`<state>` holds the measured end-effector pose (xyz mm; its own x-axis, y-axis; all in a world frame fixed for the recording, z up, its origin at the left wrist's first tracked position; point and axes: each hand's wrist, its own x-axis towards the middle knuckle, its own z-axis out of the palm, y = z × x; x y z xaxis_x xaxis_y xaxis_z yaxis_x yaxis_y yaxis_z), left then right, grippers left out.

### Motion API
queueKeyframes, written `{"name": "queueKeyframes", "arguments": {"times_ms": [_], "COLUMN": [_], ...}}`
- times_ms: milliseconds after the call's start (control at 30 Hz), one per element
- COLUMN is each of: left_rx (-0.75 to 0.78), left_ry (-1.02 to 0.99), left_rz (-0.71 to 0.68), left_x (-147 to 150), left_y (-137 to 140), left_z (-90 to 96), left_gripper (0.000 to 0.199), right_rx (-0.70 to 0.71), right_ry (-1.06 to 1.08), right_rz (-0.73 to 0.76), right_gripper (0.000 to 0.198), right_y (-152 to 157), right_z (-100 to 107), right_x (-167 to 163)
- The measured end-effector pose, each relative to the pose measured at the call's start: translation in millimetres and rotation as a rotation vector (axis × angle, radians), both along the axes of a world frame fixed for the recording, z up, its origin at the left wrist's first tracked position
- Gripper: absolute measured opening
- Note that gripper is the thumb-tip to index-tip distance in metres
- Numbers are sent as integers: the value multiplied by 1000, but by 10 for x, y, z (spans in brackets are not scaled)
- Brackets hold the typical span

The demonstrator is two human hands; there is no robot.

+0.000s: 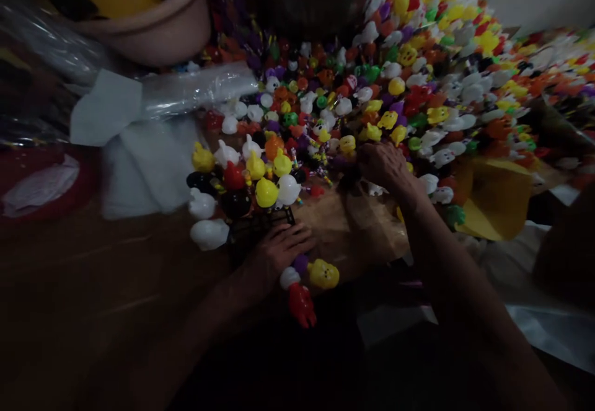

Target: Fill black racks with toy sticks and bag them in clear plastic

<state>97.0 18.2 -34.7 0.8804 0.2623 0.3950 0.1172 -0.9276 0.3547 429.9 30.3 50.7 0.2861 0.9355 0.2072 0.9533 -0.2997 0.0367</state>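
My left hand [284, 248] lies over the near edge of a black openwork rack [253, 228], its fingers curled. Plastic figure heads stick out below its palm: a yellow one [324, 273], a red one [302, 304], a white one [289, 278] and a purple one [300, 265]; their lower parts are hidden by the hand. Heads in white, yellow, red and black, such as a yellow head [266, 193], crowd the rack. Further right, my right hand [383, 164] reaches down into the near edge of the heap, fingers bent together; what they pinch is hidden.
A big heap of coloured plastic figures [344, 106] spreads across the back. Behind stand a metal basin [320, 2] and a pink tub [174, 33]. Clear plastic bags [144, 169] lie left, brown paper [357, 225] in front, a yellow sheet [495, 197] right.
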Motion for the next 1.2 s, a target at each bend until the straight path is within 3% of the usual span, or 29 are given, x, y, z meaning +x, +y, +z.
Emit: {"name": "queueKeyframes", "arguments": {"times_ms": [133, 267, 367, 433, 500, 633, 767, 900, 1033, 1200], "left_rx": [53, 40, 25, 33, 58, 124, 180, 139, 83, 52], "left_ry": [-40, -43, -53, -109, -196, -264, -282, -184, -117, -45], "left_rz": [95, 130, 119, 92, 30, -112, -100, 13, 182, 252], "left_x": [24, 34, 13, -13, -37, -61, -216, -576, -863, -965], "left_y": [-69, -55, -22, -9, -25, -173, -325, -300, -284, -371], "left_z": [31, 74, 99, 145, 222, 421, 522, 435, 307, 252], "left_gripper": [42, 42, 38, 37, 35, 32, 27, 31, 35, 36], "right_rx": [69, 258, 374, 391, 375, 288, 251, 195, 135, 189], "right_ry": [51, 107, 218, 224, 186, 234, 292, 236, 194, 478], "right_rz": [51, 154, 298, 364, 341, 268, 251, 208, 227, 218], "right_gripper": [25, 24, 31, 33, 33, 31, 37, 47, 39, 20], "right_y": [125, 165, 93, -49, -259, -720, -1001, -1088, -1045, -1071], "right_z": [-96, 138, 351, 386, 290, -166, -491, -495, -428, -329], "right_x": [54, -57, -338, -591, -849, -1246, -1338, -1209, -1161, -1377]}}
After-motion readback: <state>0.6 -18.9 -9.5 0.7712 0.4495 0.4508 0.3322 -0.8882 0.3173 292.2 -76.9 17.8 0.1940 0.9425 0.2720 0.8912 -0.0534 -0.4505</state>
